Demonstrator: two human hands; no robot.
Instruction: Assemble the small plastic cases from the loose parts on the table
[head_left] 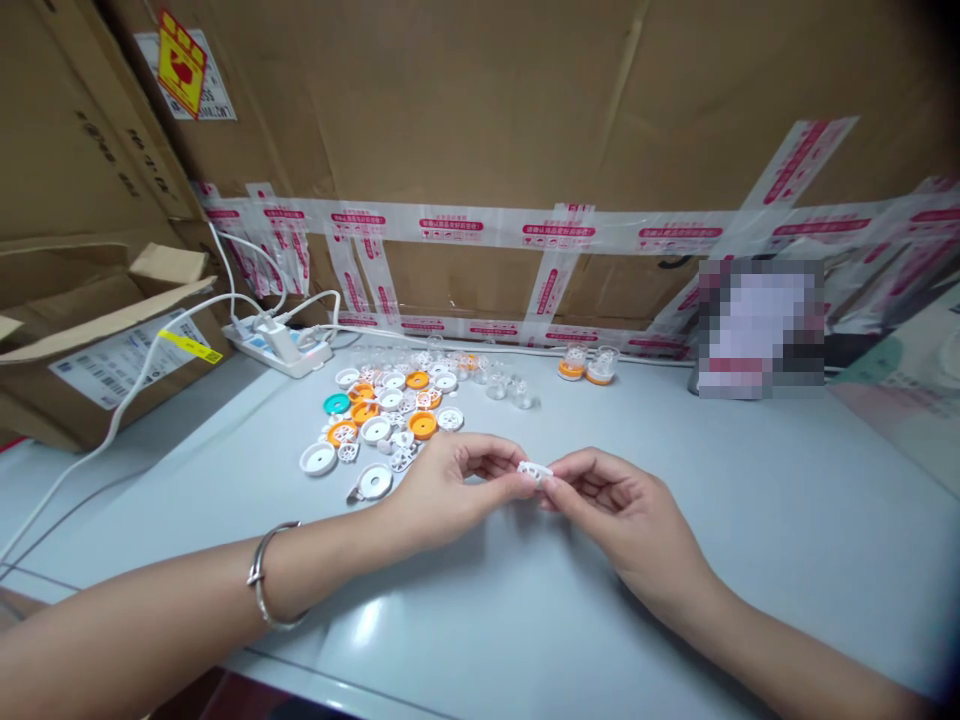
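Between my two hands, above the table, is a small white plastic part with cut-out openings. My left hand pinches its left side between thumb and fingers. From the other side, my right hand grips it with thumb and fingertips. To the left lie loose round parts: a white disc, an orange disc, a teal disc and several more, some with spokes. Clear plastic domes stand behind them. Two capped clear pieces with orange bases stand farther back.
A white power strip with plugged cables sits at the back left beside an open cardboard box. A large taped carton walls off the table's rear. A blurred-out upright object stands at the back right. The table's surface is pale grey.
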